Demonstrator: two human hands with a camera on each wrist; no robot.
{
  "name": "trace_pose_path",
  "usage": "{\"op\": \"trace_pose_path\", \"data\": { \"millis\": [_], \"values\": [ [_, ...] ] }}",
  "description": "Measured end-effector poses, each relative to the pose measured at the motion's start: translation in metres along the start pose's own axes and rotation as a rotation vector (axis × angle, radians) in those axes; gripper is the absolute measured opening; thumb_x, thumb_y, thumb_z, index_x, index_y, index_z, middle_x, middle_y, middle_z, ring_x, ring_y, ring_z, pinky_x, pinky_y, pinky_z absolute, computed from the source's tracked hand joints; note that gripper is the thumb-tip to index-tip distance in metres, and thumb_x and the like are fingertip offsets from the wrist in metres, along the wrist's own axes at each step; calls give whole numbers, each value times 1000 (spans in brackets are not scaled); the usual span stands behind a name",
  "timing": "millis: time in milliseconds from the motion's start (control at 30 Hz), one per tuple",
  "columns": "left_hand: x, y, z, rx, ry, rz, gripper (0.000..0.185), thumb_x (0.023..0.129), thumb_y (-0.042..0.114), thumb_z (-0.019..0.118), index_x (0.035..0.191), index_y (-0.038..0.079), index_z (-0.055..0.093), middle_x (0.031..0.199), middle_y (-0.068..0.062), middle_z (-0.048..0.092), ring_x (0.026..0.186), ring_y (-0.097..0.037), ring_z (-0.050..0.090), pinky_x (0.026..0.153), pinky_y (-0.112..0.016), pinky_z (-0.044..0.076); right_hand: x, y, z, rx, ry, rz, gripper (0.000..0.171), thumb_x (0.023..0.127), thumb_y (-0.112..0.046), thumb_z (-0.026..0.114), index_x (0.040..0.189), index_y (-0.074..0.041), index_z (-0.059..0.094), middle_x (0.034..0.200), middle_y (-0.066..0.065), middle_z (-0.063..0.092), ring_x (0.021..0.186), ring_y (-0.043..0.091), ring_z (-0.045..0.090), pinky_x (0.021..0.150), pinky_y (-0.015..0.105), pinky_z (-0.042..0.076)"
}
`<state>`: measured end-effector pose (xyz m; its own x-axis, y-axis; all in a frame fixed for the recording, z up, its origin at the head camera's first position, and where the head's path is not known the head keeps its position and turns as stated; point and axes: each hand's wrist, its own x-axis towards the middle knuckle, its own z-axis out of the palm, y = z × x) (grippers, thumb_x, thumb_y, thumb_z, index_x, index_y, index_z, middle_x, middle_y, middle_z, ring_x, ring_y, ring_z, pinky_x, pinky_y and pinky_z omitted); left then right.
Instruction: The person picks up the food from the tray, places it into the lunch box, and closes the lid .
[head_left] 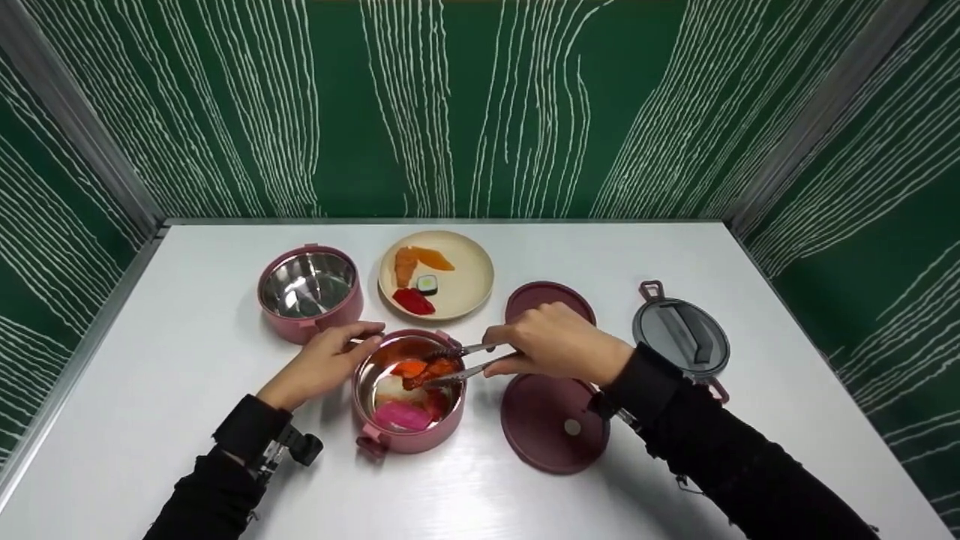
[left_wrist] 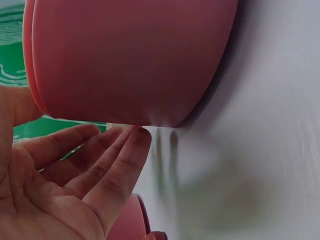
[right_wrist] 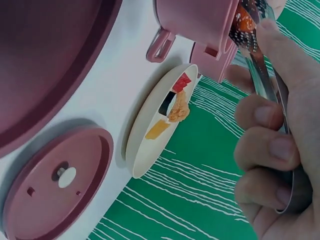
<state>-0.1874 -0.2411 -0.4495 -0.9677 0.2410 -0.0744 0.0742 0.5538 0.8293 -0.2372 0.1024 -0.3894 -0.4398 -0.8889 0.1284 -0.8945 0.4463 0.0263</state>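
Note:
My right hand (head_left: 562, 341) grips metal tongs (head_left: 474, 369), fingers curled round their arms. The tong tips pinch a glossy reddish-brown toy food piece (head_left: 433, 371), shaped like a chicken piece, inside the near pink pot (head_left: 416, 444). Under and around it in the steel-lined pot lie a pink piece (head_left: 403, 415), an orange piece (head_left: 409, 367) and other pieces partly hidden. My left hand (head_left: 330, 364) is at the pot's left side. Its straight fingers (left_wrist: 117, 182) lie against the pot's outer wall, and its thumb is near the rim.
A second pink pot (head_left: 304, 326) stands behind my left hand. A cream plate (head_left: 465, 281) holds several toy foods, among them a sushi roll (head_left: 427, 284). Two maroon lids (head_left: 551, 292) (head_left: 551, 431) lie around my right forearm. Farther right sits a grey lidded piece (head_left: 675, 337) with pink handles.

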Motion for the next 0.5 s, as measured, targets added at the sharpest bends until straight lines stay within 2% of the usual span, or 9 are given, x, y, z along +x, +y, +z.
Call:
{"op": "trace_pose_path", "data": {
  "millis": [233, 500],
  "values": [
    [0, -2, 3, 1, 6, -11, 47, 107, 31, 57, 147, 6, 57, 144, -13, 62, 133, -33, 57, 115, -52, 41, 11, -2, -9, -58, -54, -71, 40, 91, -60, 69, 102, -23, 76, 66, -7, 63, 52, 12, 51, 42, 30, 40],
    [0, -4, 1, -11, -6, -26, 49, 107, 32, 56, 148, 6, 55, 144, -13, 62, 134, -33, 57, 116, -53, 40, 23, -9, -12, -134, -97, -128, 46, 90, -68, 62, 100, -24, 74, 72, -9, 72, 55, 15, 64, 44, 31, 46]
  ]
}}
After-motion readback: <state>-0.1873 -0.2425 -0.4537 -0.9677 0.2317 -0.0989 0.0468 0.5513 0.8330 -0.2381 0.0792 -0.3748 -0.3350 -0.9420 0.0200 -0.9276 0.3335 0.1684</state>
